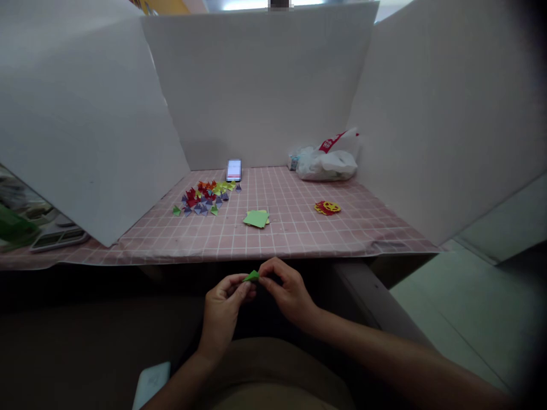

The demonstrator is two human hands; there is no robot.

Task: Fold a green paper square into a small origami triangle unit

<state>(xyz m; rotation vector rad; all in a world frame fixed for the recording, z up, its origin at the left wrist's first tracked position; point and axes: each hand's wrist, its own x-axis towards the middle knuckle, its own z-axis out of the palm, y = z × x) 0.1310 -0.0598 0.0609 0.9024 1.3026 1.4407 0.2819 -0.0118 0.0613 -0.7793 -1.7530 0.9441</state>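
Observation:
Below the table's front edge, my left hand [224, 304] and my right hand [285, 289] meet over my lap and pinch a small folded green paper piece [252, 276] between their fingertips. On the pink checked tablecloth [299, 228] lies a small stack of green square paper sheets [257, 218], straight ahead of my hands. To the left of it is a heap of several small folded paper pieces [206, 196] in red, purple, orange, yellow and green.
A phone [233, 169] with a lit screen leans against the white back board. A white plastic bag [327, 159] sits at the back right. A red and yellow paper cut-out [327, 208] lies at the right. White boards wall three sides. A scale-like device [57, 236] is at far left.

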